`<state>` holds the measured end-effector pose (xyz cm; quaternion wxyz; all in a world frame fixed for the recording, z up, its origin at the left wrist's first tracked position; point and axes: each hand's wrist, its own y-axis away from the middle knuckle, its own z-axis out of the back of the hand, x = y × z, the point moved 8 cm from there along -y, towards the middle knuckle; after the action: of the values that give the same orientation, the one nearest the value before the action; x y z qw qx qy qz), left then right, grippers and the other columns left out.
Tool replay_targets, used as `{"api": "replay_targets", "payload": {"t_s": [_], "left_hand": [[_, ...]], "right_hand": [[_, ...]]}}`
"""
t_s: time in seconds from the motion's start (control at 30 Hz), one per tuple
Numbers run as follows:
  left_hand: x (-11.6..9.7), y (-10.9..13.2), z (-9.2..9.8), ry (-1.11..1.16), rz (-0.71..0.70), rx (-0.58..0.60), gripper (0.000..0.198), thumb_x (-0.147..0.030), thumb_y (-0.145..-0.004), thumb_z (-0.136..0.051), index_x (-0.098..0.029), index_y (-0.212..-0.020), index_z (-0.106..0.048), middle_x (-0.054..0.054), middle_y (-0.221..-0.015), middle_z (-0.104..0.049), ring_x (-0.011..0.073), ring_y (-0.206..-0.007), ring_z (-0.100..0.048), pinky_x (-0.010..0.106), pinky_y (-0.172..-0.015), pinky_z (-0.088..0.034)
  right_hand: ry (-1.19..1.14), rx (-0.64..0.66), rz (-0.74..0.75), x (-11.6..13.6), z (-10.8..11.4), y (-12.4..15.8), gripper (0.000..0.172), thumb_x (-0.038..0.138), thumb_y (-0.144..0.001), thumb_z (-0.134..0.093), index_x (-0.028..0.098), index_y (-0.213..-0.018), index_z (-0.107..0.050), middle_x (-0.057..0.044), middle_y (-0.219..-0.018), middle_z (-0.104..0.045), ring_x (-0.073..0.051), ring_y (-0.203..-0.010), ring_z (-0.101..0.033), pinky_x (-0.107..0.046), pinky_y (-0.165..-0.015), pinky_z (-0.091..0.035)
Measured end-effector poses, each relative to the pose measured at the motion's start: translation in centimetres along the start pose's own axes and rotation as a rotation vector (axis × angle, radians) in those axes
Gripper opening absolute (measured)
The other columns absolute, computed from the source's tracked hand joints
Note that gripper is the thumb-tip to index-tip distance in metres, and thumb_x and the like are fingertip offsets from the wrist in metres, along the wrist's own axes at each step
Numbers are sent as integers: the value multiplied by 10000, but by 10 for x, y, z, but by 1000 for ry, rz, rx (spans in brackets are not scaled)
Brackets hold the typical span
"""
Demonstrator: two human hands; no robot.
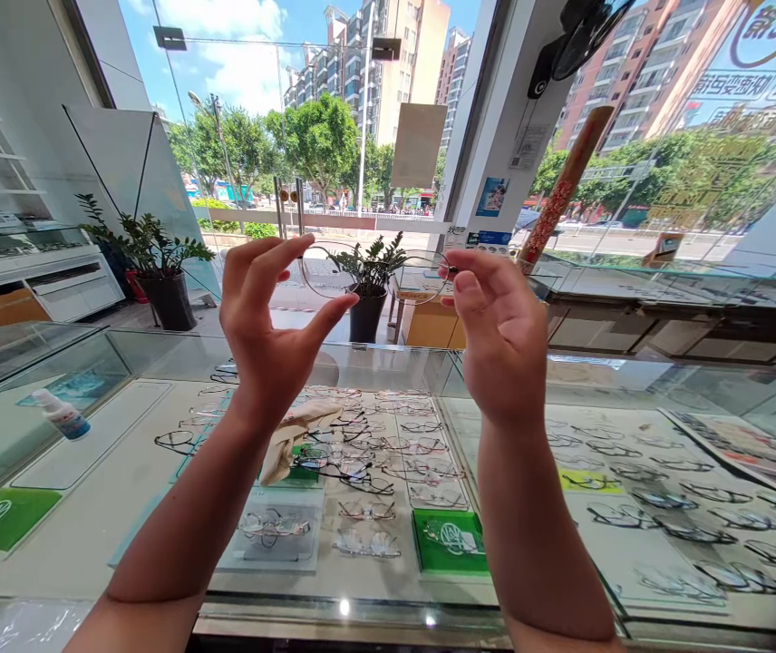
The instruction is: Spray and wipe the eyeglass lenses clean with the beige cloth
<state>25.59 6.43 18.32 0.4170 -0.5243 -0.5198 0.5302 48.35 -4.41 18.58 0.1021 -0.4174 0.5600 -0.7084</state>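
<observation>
A pair of thin-rimmed eyeglasses (331,296) is held up at eye level, its clear lenses facing the window. My left hand (269,304) pinches the left rim, thumb at the bottom of the lens and fingers at its top outer edge. At the other end, my right hand (503,326) grips the frame near the hinge between thumb and fingers. The temples are hard to make out behind my fingers. Below both arms, several spectacle frames (367,511) lie in rows on the glass display counter (374,594), with a beige cloth (283,449) among them.
On the counter's left stands a white and blue spray bottle (62,414) near a green card (4,519). Another green card (451,541) lies in the middle. More eyeglasses (633,517) fill the right side beside a magazine (748,449). Potted plants (167,299) stand before the glass door.
</observation>
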Motion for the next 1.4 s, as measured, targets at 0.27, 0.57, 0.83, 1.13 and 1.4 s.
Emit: {"api": "replay_targets", "payload": {"t_s": [0.27,0.57,0.83,1.13,1.4], "left_hand": [[6,3,-3,47,-19,-20,636,-527,-818,-977,-365,-1387,-743,62,-1301,-670,290,-1241,-657,422,-976,-624],[18,5,-5,78,-11,-7,680,-584,-820,-959,-359,-1414,-715,62,-1323,-649,291,-1266,-648,447,-1030,-622],[23,4,-9,127,-2,5,672,-620,-830,-937,-351,-1403,-713,67,-1330,-642,278,-1250,-661,437,-1022,-635],[18,5,-11,101,2,10,628,-604,-853,-923,-331,-1379,-716,73,-1314,-658,282,-1248,-671,432,-1000,-646],[17,6,-12,135,6,4,650,-625,-832,-933,-342,-1378,-727,73,-1311,-645,302,-1279,-657,471,-1042,-644]], "right_hand": [[-30,-58,-32,3,4,-1,211,422,-1058,-682,260,-1125,-800,-56,-1112,-805,-216,-1057,-750,-375,-843,-626],[-82,-30,-35,2,3,-1,194,428,-1040,-720,259,-1093,-799,-40,-1047,-789,-203,-995,-754,-367,-829,-618],[-126,11,-65,3,0,1,239,484,-1031,-721,264,-1103,-779,-41,-1062,-799,-208,-923,-778,-400,-851,-651],[-170,64,-4,6,-8,3,229,476,-1095,-598,322,-1194,-735,-44,-1201,-778,-210,-945,-778,-429,-901,-668],[-96,40,15,9,-9,3,306,512,-1110,-526,329,-1274,-709,-71,-1199,-727,-269,-1122,-778,-434,-859,-686]]}}
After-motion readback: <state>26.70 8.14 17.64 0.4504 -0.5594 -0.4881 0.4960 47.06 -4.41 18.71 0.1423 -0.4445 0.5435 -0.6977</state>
